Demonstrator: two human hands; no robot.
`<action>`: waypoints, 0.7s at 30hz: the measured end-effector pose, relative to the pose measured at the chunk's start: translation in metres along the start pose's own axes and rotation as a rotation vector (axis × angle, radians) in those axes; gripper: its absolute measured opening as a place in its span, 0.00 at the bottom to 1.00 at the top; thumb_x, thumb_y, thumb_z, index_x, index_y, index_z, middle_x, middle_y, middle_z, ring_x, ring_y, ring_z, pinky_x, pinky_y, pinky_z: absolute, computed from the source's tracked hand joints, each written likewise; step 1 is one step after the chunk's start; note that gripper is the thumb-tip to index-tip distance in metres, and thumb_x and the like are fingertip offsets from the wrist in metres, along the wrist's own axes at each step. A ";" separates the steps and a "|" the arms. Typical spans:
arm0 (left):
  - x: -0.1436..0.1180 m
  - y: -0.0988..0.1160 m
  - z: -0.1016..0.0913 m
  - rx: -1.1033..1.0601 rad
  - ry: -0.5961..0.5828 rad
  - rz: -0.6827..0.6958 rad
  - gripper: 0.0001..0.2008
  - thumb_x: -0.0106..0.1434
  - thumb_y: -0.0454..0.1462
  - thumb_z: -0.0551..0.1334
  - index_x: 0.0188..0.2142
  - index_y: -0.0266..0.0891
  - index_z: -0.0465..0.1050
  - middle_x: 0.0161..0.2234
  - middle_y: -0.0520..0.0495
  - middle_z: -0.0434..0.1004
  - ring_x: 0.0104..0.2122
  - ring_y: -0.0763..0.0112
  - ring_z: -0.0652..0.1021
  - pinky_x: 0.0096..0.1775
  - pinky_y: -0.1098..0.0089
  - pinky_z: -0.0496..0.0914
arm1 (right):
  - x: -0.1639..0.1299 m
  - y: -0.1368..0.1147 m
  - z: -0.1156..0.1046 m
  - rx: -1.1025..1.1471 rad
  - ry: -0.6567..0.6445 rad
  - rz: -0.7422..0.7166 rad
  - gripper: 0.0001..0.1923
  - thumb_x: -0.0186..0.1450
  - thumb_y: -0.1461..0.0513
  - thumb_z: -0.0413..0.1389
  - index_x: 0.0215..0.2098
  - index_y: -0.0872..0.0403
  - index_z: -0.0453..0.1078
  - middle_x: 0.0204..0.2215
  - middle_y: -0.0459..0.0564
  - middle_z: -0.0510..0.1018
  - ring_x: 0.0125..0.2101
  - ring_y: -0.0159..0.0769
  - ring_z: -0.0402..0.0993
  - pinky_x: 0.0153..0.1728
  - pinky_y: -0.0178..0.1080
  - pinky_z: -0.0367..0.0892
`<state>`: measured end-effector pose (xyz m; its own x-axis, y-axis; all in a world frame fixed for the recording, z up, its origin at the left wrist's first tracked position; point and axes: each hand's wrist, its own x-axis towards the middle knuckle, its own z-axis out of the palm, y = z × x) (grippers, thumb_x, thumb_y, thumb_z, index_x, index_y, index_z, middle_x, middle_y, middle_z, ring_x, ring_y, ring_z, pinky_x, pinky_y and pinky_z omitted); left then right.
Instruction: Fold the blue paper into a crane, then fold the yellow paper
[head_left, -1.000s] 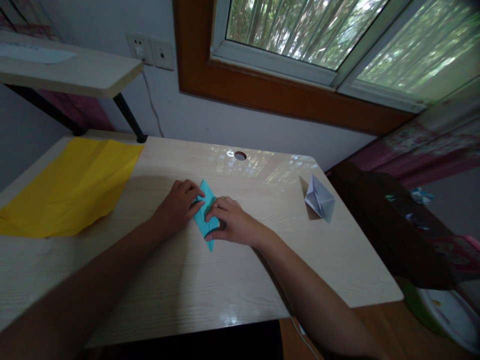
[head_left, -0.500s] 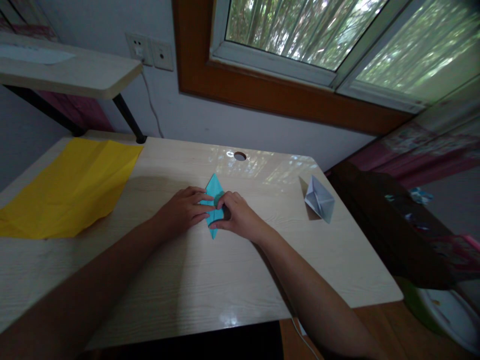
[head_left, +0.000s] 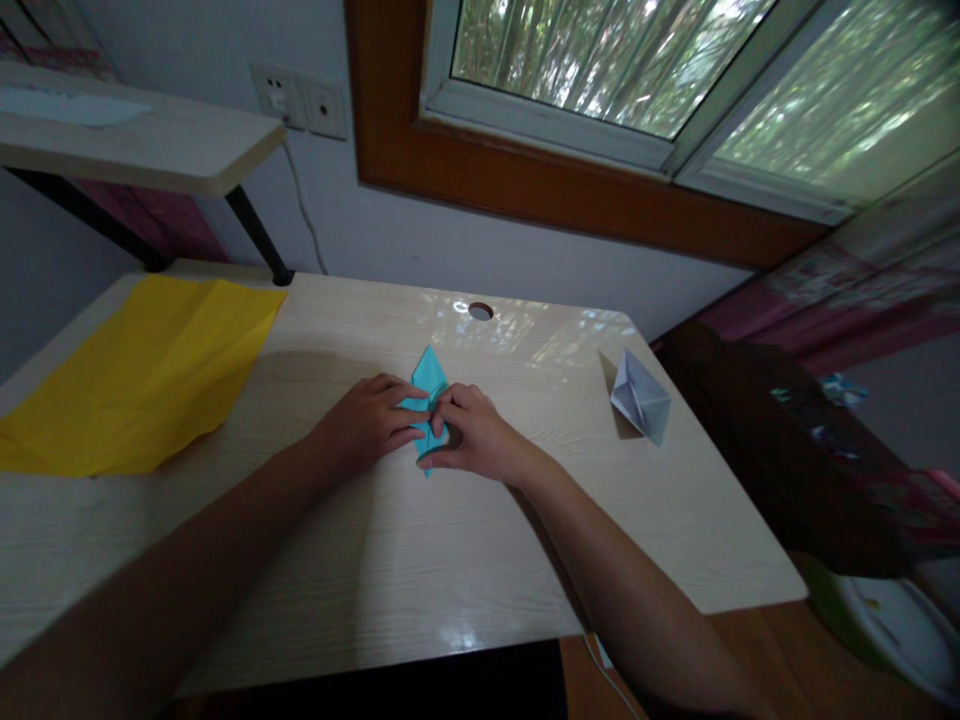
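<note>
A small folded sheet of turquoise paper (head_left: 429, 368), long and pointed at both ends, lies on the pale wooden table (head_left: 465, 550). From its left side my left hand (head_left: 367, 420) reaches over it, fingers stretched out and resting flat across its middle. My right hand (head_left: 476, 435) is on the paper's right side with curled fingers: the index finger bends onto the middle, and the thumb touches near the lower point. Its fingers close on the paper's right edge. The paper's centre is partly hidden under the fingertips.
A large yellow sheet (head_left: 157, 380) covers the table's left side. A folded grey-white paper piece (head_left: 640, 398) stands near the right edge. Behind are a raised shelf (head_left: 187, 150), a round cable hole (head_left: 481, 312) and a window (head_left: 585, 70).
My right hand's index finger and thumb have shifted slightly left over the turquoise paper. My left hand and the paper stay nearly in place.
</note>
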<state>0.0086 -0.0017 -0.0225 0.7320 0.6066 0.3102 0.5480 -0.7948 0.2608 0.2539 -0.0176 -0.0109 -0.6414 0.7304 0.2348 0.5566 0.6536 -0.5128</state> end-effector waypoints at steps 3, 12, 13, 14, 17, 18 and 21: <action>0.000 0.000 0.000 -0.003 0.005 -0.003 0.14 0.70 0.44 0.62 0.53 0.52 0.79 0.58 0.46 0.75 0.55 0.54 0.71 0.56 0.52 0.66 | 0.000 -0.001 -0.001 -0.001 -0.025 0.010 0.23 0.55 0.46 0.71 0.39 0.51 0.72 0.46 0.52 0.74 0.48 0.45 0.68 0.49 0.45 0.63; 0.002 0.004 -0.003 -0.020 0.023 -0.015 0.11 0.70 0.42 0.64 0.50 0.51 0.81 0.57 0.45 0.77 0.54 0.56 0.73 0.56 0.52 0.67 | 0.000 -0.003 -0.005 -0.015 -0.086 0.039 0.27 0.50 0.45 0.74 0.40 0.50 0.73 0.48 0.52 0.73 0.48 0.46 0.67 0.49 0.46 0.62; 0.002 0.004 -0.003 -0.016 0.020 -0.013 0.11 0.70 0.42 0.64 0.50 0.51 0.81 0.57 0.45 0.76 0.54 0.55 0.73 0.56 0.52 0.67 | 0.000 -0.003 -0.005 -0.018 -0.086 0.036 0.28 0.50 0.45 0.73 0.40 0.50 0.73 0.48 0.52 0.73 0.48 0.46 0.67 0.49 0.46 0.62; 0.002 0.003 -0.003 -0.007 0.017 -0.011 0.12 0.70 0.42 0.63 0.50 0.51 0.81 0.57 0.45 0.76 0.54 0.55 0.73 0.56 0.52 0.67 | 0.000 -0.003 -0.005 -0.019 -0.089 0.027 0.28 0.50 0.45 0.73 0.40 0.50 0.73 0.47 0.52 0.73 0.48 0.46 0.67 0.49 0.46 0.62; 0.001 0.004 -0.003 0.022 0.004 -0.002 0.13 0.70 0.44 0.62 0.51 0.49 0.80 0.58 0.45 0.76 0.54 0.54 0.72 0.56 0.52 0.67 | 0.000 -0.002 -0.007 -0.014 -0.098 -0.009 0.27 0.52 0.46 0.73 0.41 0.50 0.73 0.46 0.51 0.74 0.49 0.46 0.67 0.50 0.46 0.62; 0.001 0.004 -0.003 0.025 0.001 -0.007 0.13 0.70 0.45 0.62 0.52 0.49 0.79 0.58 0.45 0.75 0.54 0.54 0.72 0.56 0.52 0.66 | 0.000 -0.002 -0.007 -0.009 -0.096 -0.019 0.26 0.52 0.46 0.73 0.41 0.50 0.73 0.46 0.51 0.74 0.49 0.46 0.67 0.50 0.46 0.62; 0.000 0.005 -0.003 0.004 -0.003 -0.028 0.16 0.68 0.47 0.65 0.53 0.50 0.78 0.59 0.45 0.75 0.55 0.53 0.72 0.56 0.51 0.66 | -0.001 0.001 -0.008 0.027 -0.074 -0.031 0.24 0.52 0.49 0.74 0.39 0.50 0.73 0.47 0.51 0.74 0.49 0.45 0.68 0.51 0.47 0.64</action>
<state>0.0107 -0.0058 -0.0186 0.7179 0.6282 0.3000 0.5696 -0.7778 0.2656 0.2593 -0.0157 -0.0050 -0.6959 0.6926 0.1900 0.5219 0.6694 -0.5287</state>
